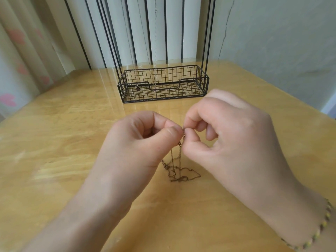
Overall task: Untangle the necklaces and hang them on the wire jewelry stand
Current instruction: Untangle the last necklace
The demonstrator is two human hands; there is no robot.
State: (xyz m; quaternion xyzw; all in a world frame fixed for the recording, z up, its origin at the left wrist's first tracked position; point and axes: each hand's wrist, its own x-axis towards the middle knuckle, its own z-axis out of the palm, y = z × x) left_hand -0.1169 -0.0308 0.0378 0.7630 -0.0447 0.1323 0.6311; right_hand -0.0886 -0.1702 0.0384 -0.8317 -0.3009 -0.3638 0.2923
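A thin bronze necklace chain [180, 157] hangs from my fingertips down to a loose tangle [181, 174] lying on the wooden table. My left hand [138, 142] pinches the chain's top end between thumb and forefinger. My right hand [223, 131] pinches the same end right beside it, fingertips almost touching. The black wire jewelry stand [163, 84] rises behind the hands at the table's back, its basket base facing me. Two fine chains [154, 51] hang from its upper part, which is out of view; a small pendant [137, 87] dangles into the basket on the left.
The wooden table [63, 142] has a glossy top; its back edge meets a curtain [27, 42] on the left and a pale wall [272, 33] on the right. A beaded bracelet [320, 231] circles my right wrist.
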